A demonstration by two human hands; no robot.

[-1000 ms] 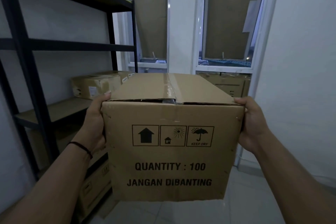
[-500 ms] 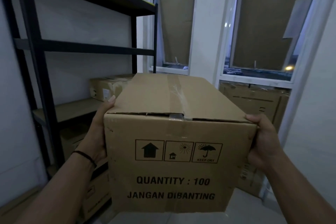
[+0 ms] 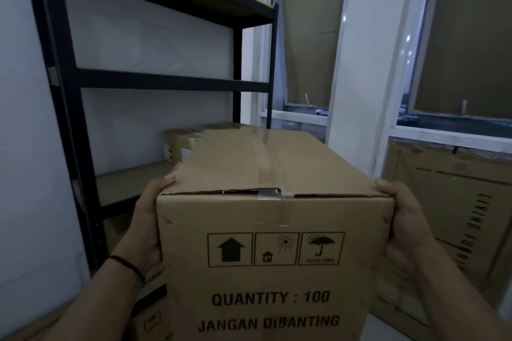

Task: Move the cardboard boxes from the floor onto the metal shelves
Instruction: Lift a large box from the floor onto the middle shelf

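Cardboard box, stiff and probably weighty, is riding between your left hand and right hand, clamping at nine and three o'clock.

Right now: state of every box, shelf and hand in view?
Carried box: upright, off the floor, tape seam partly split.
Left hand: gripping its left side.
Right hand: gripping its right side.
Small box: closed, on the middle shelf.
Large box: standing by the window.
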